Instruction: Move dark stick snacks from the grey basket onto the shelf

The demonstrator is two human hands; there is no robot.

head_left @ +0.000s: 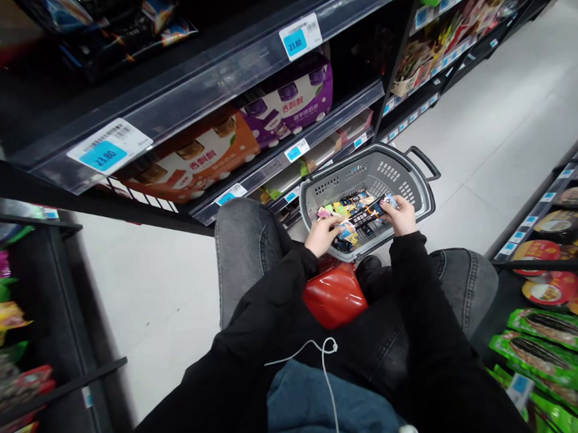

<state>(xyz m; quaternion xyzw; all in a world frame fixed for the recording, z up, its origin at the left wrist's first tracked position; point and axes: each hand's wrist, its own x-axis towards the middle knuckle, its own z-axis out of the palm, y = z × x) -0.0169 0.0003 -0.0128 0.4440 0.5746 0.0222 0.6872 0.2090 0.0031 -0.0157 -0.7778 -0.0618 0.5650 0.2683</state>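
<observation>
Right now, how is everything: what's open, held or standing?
Grey plastic basket: open-topped, partly filled with colourful packets.
Shiny black packet: held; seal unclear.
Left hand: pinching its left end.
Right hand: pinching its right end.
Orange cardboard multipack and purple cardboard multipack: standing side by side.
Thin white cord: hanging, looped.

Open from above, the basket (423, 194) leaves room along its far wall (342, 179), beyond the packet (366, 217) stretched between the hands (324, 234); shelves (342, 122) crowd its far left side; knees (245, 252) and a glossy red object (337, 295) block the near side; floor (473, 157) lies open past the handle (428, 159)
</observation>
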